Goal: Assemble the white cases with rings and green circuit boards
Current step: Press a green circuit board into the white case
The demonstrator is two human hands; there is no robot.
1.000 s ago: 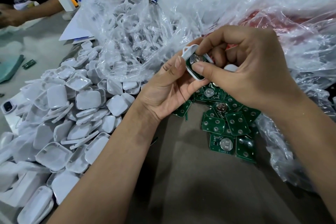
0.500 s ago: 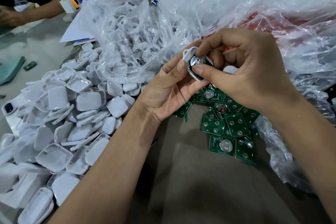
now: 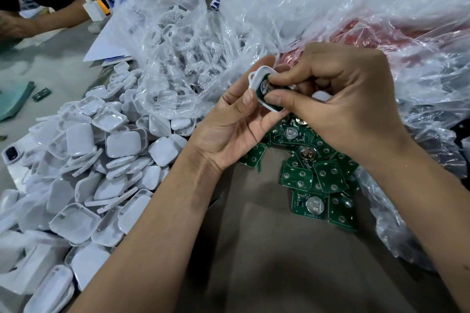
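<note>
White case (image 3: 257,78) with green circuit board (image 3: 263,89) pinched between left hand (image 3: 229,129) and right hand (image 3: 338,101)

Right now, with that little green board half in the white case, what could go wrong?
The green circuit board may seat crooked, since the right hand presses it with thumb and fingertip while the left hand merely holds the white case in the air. The case could also slip and drop among the loose boards below. The plastic bag lies close and might snag.
</note>
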